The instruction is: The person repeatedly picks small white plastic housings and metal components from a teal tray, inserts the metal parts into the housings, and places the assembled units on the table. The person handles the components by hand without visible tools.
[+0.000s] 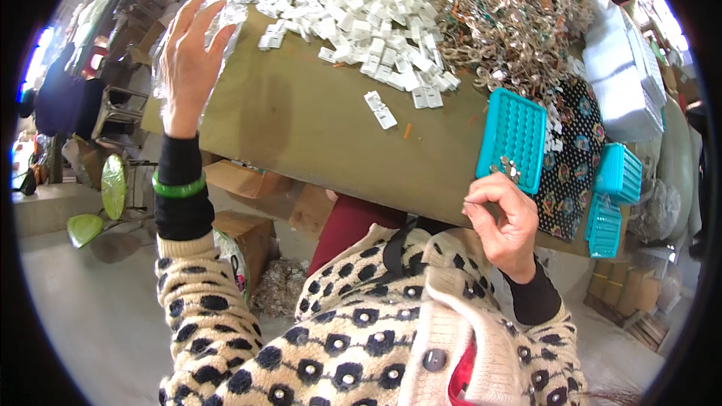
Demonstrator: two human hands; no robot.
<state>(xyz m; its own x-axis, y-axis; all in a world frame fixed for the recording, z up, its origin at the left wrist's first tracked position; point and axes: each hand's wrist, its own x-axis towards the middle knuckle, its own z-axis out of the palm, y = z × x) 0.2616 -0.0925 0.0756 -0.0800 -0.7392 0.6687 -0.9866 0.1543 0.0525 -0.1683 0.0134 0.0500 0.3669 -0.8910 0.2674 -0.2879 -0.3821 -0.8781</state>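
My left hand [192,64] reaches over crumpled clear plastic [226,26] at the table's left edge, its fingers stretched and apart. At the table's near right edge, my right hand [505,229] has its thumb and forefinger pinched together; whatever they hold, if anything, is too small to name. Just beyond that hand lies a teal ridged tray [515,131] with a few small shiny pieces [508,168] at its near end. A small joined pair of white plastic pieces [380,110] lies apart on the brown table [301,113], between my hands.
A large heap of white plastic pieces [361,0] covers the table's far middle. Beside it is a tangled pile of clear and metallic parts [519,22]. Dark patterned cloth [575,158], more teal trays [618,173] and stacked white trays [620,68] stand at right. Cardboard boxes [244,179] sit below.
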